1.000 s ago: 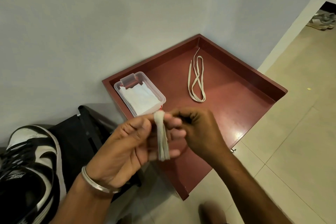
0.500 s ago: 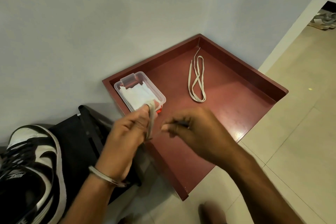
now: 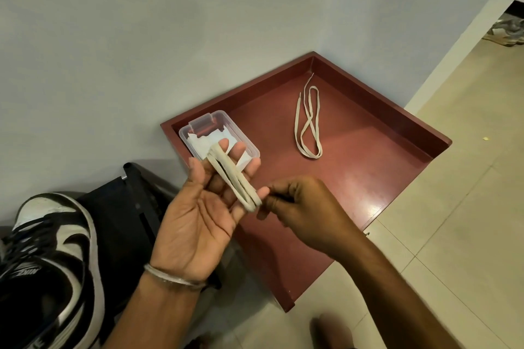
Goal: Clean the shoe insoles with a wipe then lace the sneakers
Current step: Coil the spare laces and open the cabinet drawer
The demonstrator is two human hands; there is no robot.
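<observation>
Currently left hand (image 3: 198,215) palm-up, fingers spread, folded lace (image 3: 232,178) draped across them above tray (image 3: 377,110); right hand (image 3: 306,207) pinches loop end. Risk: loops slipping off open fingers, tangling. Half second earlier, left hand closed around lace, knuckles up. Sneaker (image 3: 48,269) bottom left; second lace (image 3: 309,122) in tray.

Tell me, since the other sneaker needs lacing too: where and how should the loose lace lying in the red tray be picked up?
Judging by its pose, pinch the loose lace at the folded bend nearest the person, coming straight down from above. It lies flat on the tray floor, doubled into long loops with bare floor around it; taking the bend should gather the strands together, while the thin tips at the far end would slip apart.
</observation>
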